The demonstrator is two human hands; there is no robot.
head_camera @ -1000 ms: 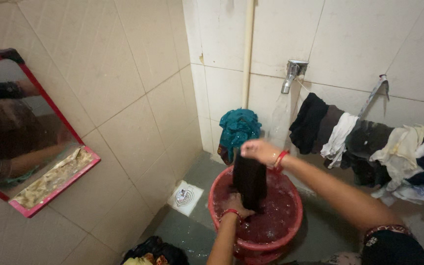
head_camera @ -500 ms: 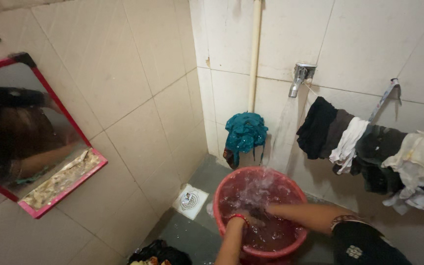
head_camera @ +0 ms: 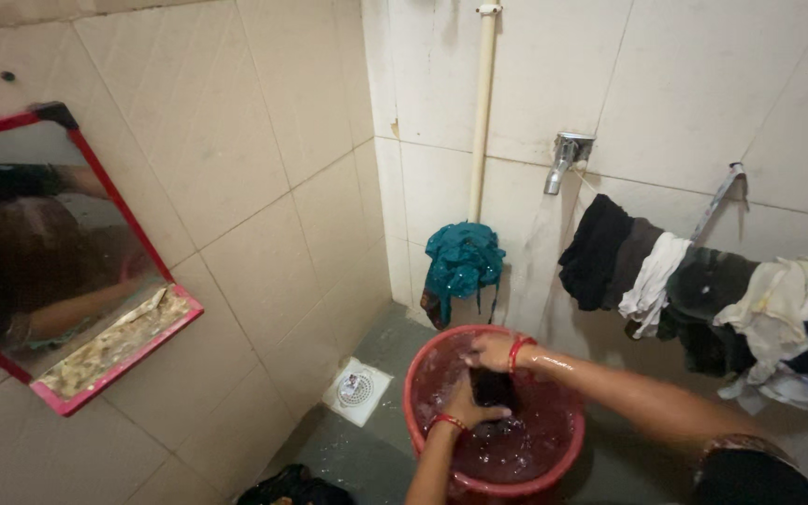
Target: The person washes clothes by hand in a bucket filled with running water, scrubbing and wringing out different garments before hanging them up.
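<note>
A red plastic bucket (head_camera: pixel 423 432) full of water stands on the grey floor below a metal wall tap (head_camera: pixel 563 157), from which water runs down. Both my hands are over the bucket. My right hand (head_camera: pixel 491 350), with a red bangle at the wrist, grips the top of a wet black cloth (head_camera: pixel 493 388) and holds it partly out of the water. My left hand (head_camera: pixel 463 402), also with a red bangle, clasps the same cloth lower down at the water's surface.
A teal garment (head_camera: pixel 461 266) hangs in the corner by a white pipe (head_camera: pixel 482 112). Several dark and white clothes (head_camera: pixel 703 290) hang on a line at right. A red-framed mirror (head_camera: pixel 49 271) leans on the left wall. A floor drain (head_camera: pixel 355 385) lies left of the bucket; a dark clothes pile (head_camera: pixel 292 486) sits below.
A second ago my right hand held the black cloth high above the bucket. Both hands then plunged it under the water, and now it rises partly out again.
</note>
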